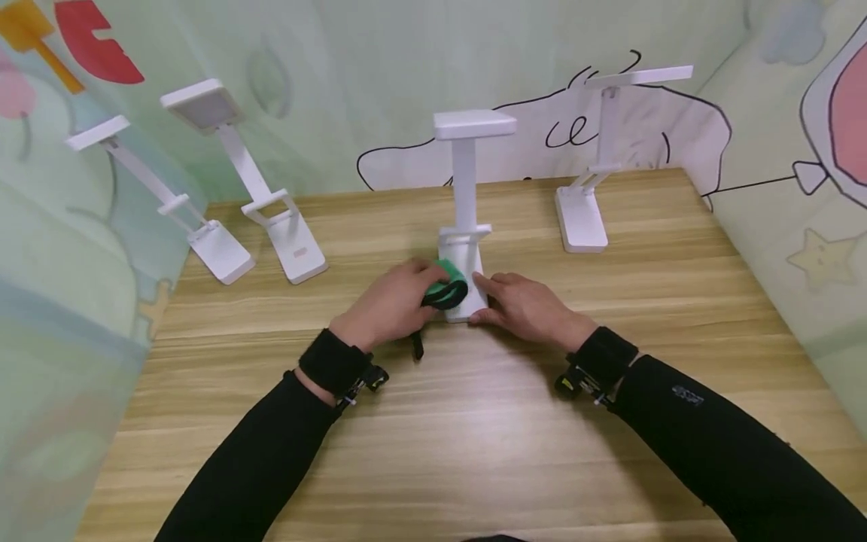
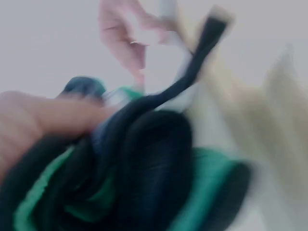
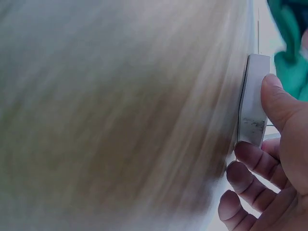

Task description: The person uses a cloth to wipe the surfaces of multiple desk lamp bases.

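Observation:
A white desk lamp [image 1: 464, 177] stands upright in the middle of the table, its flat head level at the top. My left hand [image 1: 386, 307] grips a folded green cloth with black edging [image 1: 447, 271] over the lamp's base. A black strap [image 2: 204, 43] hangs off the cloth, large and blurred in the left wrist view. At the base's near right edge, my right hand [image 1: 528, 307] holds the lamp between thumb and fingers. The right wrist view shows the thumb on the base [image 3: 254, 89] and fingertips along its near end, which bears dark marks.
Two similar white lamps, one far left [image 1: 220, 252] and one beside it [image 1: 298, 245], lean outward in the head view. Another lamp [image 1: 584, 226] stands at the back right. Printed curtains [image 1: 325, 90] border the wooden table [image 1: 406, 436] at the back and sides.

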`<action>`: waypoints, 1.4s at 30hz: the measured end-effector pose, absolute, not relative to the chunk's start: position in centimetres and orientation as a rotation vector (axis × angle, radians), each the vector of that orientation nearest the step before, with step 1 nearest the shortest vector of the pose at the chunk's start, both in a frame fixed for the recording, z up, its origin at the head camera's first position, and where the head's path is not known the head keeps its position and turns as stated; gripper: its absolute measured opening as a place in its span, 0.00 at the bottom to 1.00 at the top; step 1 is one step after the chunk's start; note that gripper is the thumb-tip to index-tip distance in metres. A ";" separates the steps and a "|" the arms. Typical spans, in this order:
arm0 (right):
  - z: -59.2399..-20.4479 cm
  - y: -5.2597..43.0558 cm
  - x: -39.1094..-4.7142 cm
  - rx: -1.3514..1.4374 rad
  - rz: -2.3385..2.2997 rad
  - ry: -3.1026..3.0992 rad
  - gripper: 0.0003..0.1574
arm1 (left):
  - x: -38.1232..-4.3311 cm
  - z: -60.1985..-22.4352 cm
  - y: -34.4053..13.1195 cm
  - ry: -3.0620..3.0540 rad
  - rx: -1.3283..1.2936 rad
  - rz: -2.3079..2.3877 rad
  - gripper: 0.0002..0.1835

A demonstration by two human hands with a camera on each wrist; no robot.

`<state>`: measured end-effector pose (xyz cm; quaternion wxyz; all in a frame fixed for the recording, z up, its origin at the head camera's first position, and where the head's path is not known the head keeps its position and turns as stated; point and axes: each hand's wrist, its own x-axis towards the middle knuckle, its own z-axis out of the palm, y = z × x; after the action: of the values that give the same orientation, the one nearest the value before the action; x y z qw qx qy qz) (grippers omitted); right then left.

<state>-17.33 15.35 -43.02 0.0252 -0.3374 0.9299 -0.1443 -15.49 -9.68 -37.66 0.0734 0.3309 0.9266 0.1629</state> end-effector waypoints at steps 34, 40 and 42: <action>-43.0 15.5 -17.3 -1.072 -0.420 2.892 0.49 | -19.5 -40.0 -10.5 3.019 0.455 0.577 0.26; -43.1 15.5 -17.3 -1.080 -0.427 2.906 0.48 | -20.1 -39.2 -8.5 2.762 0.388 0.738 0.32; -43.2 15.5 -17.3 -1.089 -0.437 2.904 0.48 | -19.5 -39.2 -7.9 2.766 0.462 0.670 0.29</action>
<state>-17.28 15.51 -43.17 0.0048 -0.3476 0.9272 -0.1397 -19.54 -7.92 -39.18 0.1288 0.1589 0.9513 0.2306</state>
